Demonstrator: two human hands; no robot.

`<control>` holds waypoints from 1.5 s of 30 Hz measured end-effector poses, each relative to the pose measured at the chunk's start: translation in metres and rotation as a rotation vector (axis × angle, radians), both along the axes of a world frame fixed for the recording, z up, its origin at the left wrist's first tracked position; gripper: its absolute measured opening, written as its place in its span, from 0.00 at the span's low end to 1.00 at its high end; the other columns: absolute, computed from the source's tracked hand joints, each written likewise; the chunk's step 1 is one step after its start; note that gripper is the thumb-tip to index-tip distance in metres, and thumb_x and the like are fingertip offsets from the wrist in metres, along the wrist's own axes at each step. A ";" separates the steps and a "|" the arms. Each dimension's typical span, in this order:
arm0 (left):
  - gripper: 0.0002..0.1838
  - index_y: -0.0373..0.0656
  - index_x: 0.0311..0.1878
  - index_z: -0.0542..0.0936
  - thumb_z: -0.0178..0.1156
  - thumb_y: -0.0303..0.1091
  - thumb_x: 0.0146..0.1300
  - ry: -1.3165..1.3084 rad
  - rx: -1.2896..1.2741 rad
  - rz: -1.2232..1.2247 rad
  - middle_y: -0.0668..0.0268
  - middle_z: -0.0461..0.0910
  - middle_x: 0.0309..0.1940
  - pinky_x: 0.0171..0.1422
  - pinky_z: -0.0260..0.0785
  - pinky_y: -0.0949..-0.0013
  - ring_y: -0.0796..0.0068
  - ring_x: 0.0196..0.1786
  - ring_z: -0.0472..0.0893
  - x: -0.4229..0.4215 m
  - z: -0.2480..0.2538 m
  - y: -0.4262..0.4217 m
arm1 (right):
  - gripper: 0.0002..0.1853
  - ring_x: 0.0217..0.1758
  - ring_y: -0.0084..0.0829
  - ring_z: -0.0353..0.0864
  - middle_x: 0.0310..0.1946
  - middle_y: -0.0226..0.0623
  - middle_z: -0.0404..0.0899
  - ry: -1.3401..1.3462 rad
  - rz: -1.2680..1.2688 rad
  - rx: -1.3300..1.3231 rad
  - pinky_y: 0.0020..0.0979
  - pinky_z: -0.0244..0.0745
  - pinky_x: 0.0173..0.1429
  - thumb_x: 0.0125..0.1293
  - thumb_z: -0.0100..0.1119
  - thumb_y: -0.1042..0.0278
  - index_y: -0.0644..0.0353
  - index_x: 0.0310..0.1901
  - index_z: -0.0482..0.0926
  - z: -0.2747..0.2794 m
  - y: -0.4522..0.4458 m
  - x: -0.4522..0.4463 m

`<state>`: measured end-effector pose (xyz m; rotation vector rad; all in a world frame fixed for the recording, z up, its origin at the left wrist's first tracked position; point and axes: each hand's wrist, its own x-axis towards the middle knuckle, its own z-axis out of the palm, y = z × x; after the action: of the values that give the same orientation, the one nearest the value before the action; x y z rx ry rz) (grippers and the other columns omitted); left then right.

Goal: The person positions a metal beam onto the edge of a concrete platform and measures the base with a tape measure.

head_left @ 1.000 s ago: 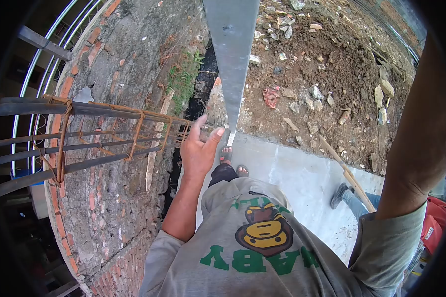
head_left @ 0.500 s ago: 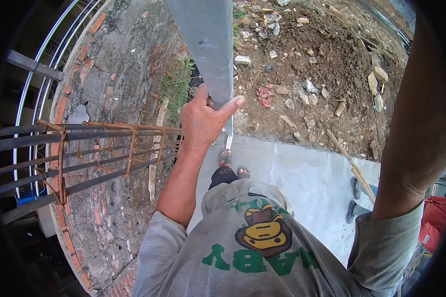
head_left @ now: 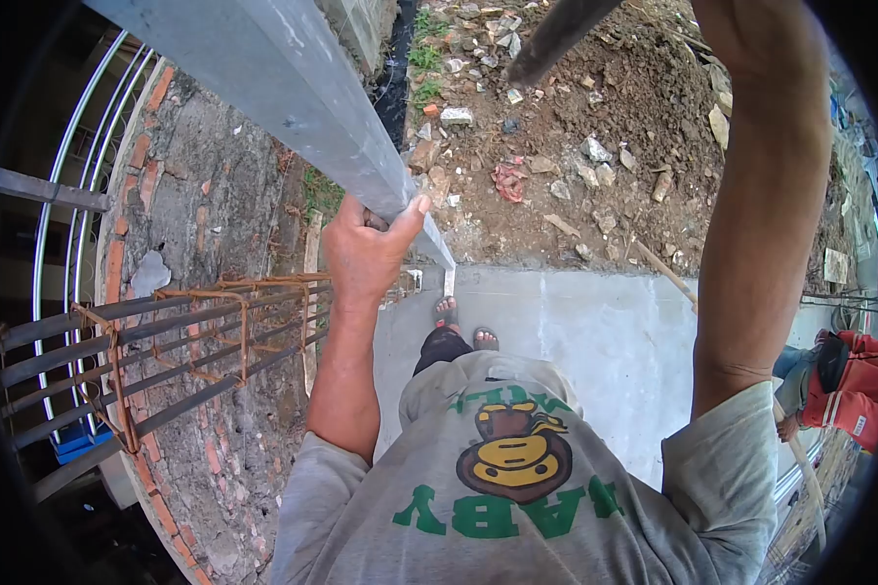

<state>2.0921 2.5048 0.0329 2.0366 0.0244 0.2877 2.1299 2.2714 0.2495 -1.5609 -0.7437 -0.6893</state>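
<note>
My left hand (head_left: 366, 249) is closed around the lower part of a long grey metal post (head_left: 332, 132), thumb on its right side and fingers behind it. The post leans to the upper left; its foot rests on a small pale piece (head_left: 449, 281) by my sandalled foot (head_left: 445, 312). My right forearm (head_left: 766, 214) is raised, and the right hand (head_left: 751, 29) shows only in part at the top edge, its fingers out of frame. A blurred dark bar (head_left: 566, 39) juts in from the top; I cannot see what holds it.
On the left, a rusty rebar cage (head_left: 166, 341) sticks out across a brick-edged wall (head_left: 205, 419). Ahead lie dirt and rubble (head_left: 576, 146), beyond the concrete slab (head_left: 595, 341) underfoot. Another person in a red top (head_left: 863, 380) is at right beside a wooden pole (head_left: 805, 468).
The post's upper part has swung left and tilts more, with my left hand shifting slightly left and down. My right arm has moved left, and the dark bar has come into view.
</note>
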 end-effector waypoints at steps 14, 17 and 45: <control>0.14 0.37 0.37 0.82 0.73 0.34 0.51 -0.072 0.004 0.021 0.68 0.83 0.30 0.38 0.69 0.73 0.82 0.31 0.77 0.006 -0.009 0.005 | 0.15 0.16 0.27 0.78 0.17 0.37 0.79 1.901 -0.425 -0.269 0.28 0.73 0.20 0.57 0.67 0.58 0.64 0.28 0.80 -0.442 -0.074 -0.226; 0.14 0.36 0.38 0.82 0.72 0.33 0.52 -0.041 0.060 0.020 0.68 0.83 0.31 0.38 0.69 0.73 0.82 0.32 0.77 0.009 -0.012 0.007 | 0.14 0.17 0.27 0.79 0.19 0.36 0.81 2.072 -0.377 -0.386 0.30 0.75 0.22 0.57 0.64 0.59 0.63 0.29 0.81 -0.479 -0.071 -0.281; 0.30 0.26 0.52 0.77 0.66 0.49 0.62 0.020 0.199 0.091 0.54 0.80 0.47 0.56 0.67 0.63 0.66 0.47 0.77 0.017 -0.018 0.024 | 0.10 0.25 0.33 0.86 0.25 0.42 0.85 2.196 -0.580 -0.175 0.33 0.81 0.37 0.48 0.58 0.65 0.63 0.27 0.84 -0.494 -0.054 -0.327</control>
<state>2.1095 2.5285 0.0154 2.2397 0.1045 0.3382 1.8030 2.2173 -0.2444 -1.6516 1.3150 0.8764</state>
